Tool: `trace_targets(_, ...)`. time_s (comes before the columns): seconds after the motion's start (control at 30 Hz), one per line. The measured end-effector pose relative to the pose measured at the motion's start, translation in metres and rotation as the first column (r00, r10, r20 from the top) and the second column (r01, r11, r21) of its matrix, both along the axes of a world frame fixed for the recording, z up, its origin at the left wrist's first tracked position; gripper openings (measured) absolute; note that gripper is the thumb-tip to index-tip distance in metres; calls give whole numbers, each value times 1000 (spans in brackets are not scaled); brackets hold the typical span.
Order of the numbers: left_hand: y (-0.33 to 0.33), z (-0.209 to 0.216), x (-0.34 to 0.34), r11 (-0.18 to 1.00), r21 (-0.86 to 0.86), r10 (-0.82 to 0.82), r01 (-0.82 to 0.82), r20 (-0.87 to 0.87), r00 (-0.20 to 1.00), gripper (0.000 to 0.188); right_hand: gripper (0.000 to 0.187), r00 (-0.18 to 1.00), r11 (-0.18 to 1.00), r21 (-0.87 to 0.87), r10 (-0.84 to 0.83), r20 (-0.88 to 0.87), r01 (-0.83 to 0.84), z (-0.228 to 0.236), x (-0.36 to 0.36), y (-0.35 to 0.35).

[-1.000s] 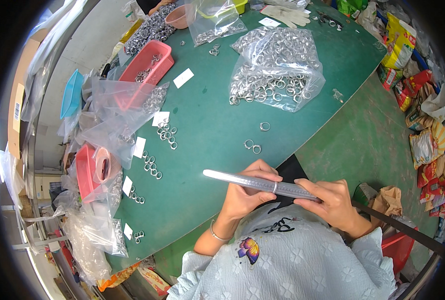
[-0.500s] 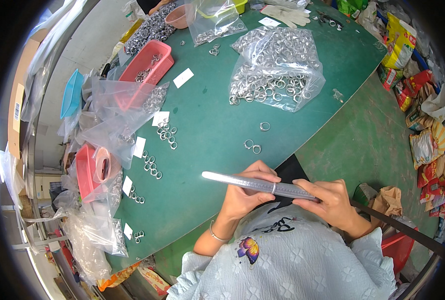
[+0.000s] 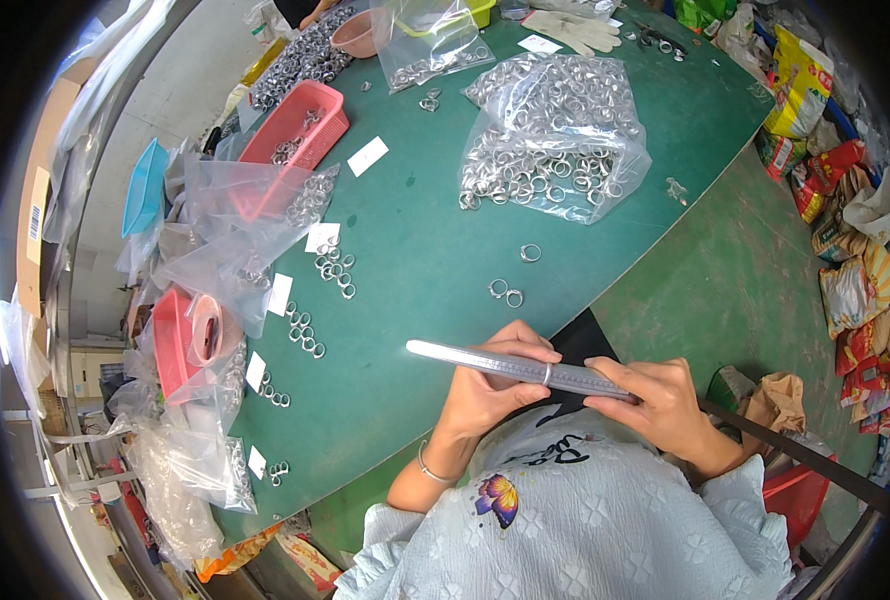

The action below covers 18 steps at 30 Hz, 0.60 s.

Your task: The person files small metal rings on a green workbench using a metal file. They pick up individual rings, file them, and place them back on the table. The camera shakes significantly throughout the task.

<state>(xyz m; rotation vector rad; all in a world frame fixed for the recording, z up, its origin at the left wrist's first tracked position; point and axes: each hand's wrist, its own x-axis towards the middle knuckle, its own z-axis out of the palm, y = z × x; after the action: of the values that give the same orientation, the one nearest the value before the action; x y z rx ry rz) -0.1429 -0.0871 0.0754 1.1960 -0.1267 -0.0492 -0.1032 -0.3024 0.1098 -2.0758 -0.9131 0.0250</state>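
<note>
A grey metal ring mandrel (image 3: 460, 356) with a graduated scale lies slantwise over the table's near edge, its narrow tip toward the left. One silver ring (image 3: 548, 374) is threaded around its shaft. My left hand (image 3: 495, 378) is closed there, thumb and fingers pinching at the ring from both sides. Around the mandrel's thick end my right hand (image 3: 655, 395) is closed; its fingers hide that end. Just beyond my hands lie two loose rings (image 3: 514, 298), with another ring (image 3: 531, 253) slightly farther off.
A large clear bag of rings (image 3: 545, 180) spreads across the far middle of the green table (image 3: 405, 270). At left, rows of rings (image 3: 305, 335) lie beside white labels (image 3: 279, 295). Pink baskets (image 3: 330, 125) and plastic bags (image 3: 220, 215) line the left edge. Colourful packages (image 3: 840, 290) stand at right.
</note>
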Motion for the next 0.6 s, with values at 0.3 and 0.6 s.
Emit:
trace_targets(0.3,0,0,-1,1000,-4,2,-2,-29,1000,33,33,1000,1000,8,-4,-5,4,-2,0,1)
trace_targets(0.6,3,-5,-5,997,46,67,-63,-83,994,31,35,1000,998,-58,7,4,-7,-6,1,5)
